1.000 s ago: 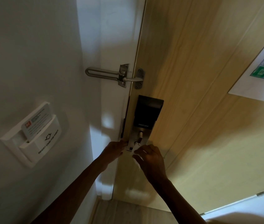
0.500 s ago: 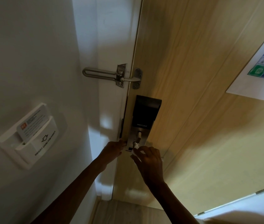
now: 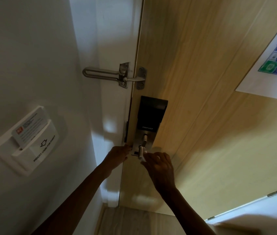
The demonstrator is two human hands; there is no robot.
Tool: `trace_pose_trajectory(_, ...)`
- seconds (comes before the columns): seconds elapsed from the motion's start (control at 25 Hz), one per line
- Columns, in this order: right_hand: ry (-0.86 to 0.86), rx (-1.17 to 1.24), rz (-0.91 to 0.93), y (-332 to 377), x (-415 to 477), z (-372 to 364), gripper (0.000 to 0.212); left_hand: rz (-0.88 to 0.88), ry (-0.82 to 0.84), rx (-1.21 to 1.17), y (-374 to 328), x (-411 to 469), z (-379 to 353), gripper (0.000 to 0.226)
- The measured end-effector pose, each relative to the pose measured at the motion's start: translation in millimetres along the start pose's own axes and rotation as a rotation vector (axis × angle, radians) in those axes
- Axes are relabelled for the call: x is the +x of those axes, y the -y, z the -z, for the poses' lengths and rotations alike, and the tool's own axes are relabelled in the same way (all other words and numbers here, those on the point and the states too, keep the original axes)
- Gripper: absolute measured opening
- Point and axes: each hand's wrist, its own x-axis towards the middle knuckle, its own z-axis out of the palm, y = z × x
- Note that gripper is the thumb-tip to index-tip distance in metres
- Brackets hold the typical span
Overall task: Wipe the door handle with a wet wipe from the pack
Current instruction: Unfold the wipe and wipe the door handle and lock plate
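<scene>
Two bare forearms reach up and forward from the bottom edge toward a closed wooden door (image 3: 210, 116). The right hand (image 3: 161, 168), seen from the back with the wrist bent slightly upward, has its fingers curled around a small white wet wipe (image 3: 144, 156), pinching it against the silver lever door handle (image 3: 140, 151). Only a sliver of the wipe shows past the fingertips, touching the handle's near end. The left hand (image 3: 117, 156) lies flat with fingers extended and loose, holding nothing, its fingertips resting against the door's latch edge just left of the handle.

The handle projects from the lower end of a silver plate topped by a black panel marked SMART LOCK (image 3: 149, 116), set close to the door's left edge. Bare wood spreads to the right of the right hand, leaving open room there; on the left, the white door frame (image 3: 115, 48) crowds the left hand.

Farther up, a metal swing-bar door guard (image 3: 115, 76) spans from frame to door. On the white wall to the left, a key-card power switch (image 3: 27, 141) holds a card. At the door's upper right corner hangs a blue-and-green evacuation plan (image 3: 276, 65).
</scene>
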Motion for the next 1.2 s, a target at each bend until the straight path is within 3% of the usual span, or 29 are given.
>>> trace_pose_trajectory(0.24,0.05,-0.003,-0.064,9.9,4.0,0.3,0.039,0.003,-0.054,-0.032,-1.6,-0.1,-4.0,0.03)
trace_pose_trajectory(0.52,0.126,-0.075,-0.023,-14.2,-4.4,11.9,0.036,0.004,0.01,0.044,-10.5,3.7,-1.0,0.036)
trace_pose_trajectory(0.92,0.254,-0.157,0.014,-41.1,-8.6,28.6,0.029,0.023,0.031,0.024,-11.8,1.6,-1.6,0.032)
trace_pose_trajectory(1.2,0.303,0.02,0.045,-78.1,-16.7,45.1,0.025,-0.007,0.028,0.056,-15.3,0.2,-4.8,0.03)
